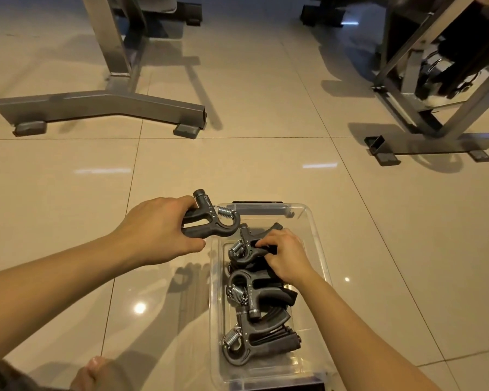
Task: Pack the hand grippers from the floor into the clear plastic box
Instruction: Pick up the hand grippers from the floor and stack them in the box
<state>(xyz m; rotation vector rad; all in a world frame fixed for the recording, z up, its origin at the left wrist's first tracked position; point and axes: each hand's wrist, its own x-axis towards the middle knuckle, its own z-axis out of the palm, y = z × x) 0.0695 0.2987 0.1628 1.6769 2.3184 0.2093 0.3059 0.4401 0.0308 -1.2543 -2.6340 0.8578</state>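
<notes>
Holding a dark hand gripper (209, 221) by its two handles, the left hand (156, 230) is clenched around it with the spring end pointing toward three o'clock, just over the far left corner of the clear plastic box (318, 235). That orientation looks chosen so the coil and hook go in first, matching how the packed ones lie. The gripper is clear of the floor and not yet inside the walls.

At four o'clock from it, the right hand (285, 256) reaches down into the box, fingers pinched on the handles of the farthest packed gripper (250, 251). My reading is that it is nudging this one flat or aside to open a slot at the twelve o'clock end, the only bare stretch of box bottom left.

Toward six o'clock, two more layers of grippers (254, 294) and (251, 342) lie stacked with springs on the left side and handles fanned right, overlapping like tiles; nesting them this way saves room. The box sits lengthwise on the glossy tiled floor (266, 153), its black lid latch at the far end.

Beyond it, at eleven o'clock, stands a grey steel gym frame base (102, 107), and at two o'clock another machine frame (435, 142). No loose grippers show on the visible floor, so the job seems close to done.
</notes>
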